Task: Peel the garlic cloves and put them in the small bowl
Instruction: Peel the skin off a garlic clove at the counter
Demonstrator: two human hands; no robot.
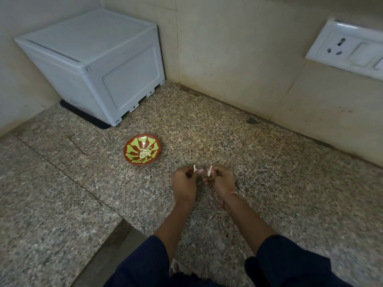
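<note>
A small red bowl (pixel 132 157) with a yellow-green pattern sits on the speckled granite counter, holding several peeled garlic cloves (pixel 145 152) at its centre. My left hand (pixel 184 183) and my right hand (pixel 220 180) are close together to the right of the bowl, fingers curled. My right hand pinches a pale garlic clove (pixel 209 171) with a strip of skin sticking up. My left hand pinches a small white piece of garlic skin (pixel 195 168).
A white plastic box (pixel 93 65) on a dark mat stands in the back left corner. Tiled walls close the back and right, with a white socket plate (pixel 348 47) on the right wall. The counter's step edge (pixel 116 235) runs at the lower left.
</note>
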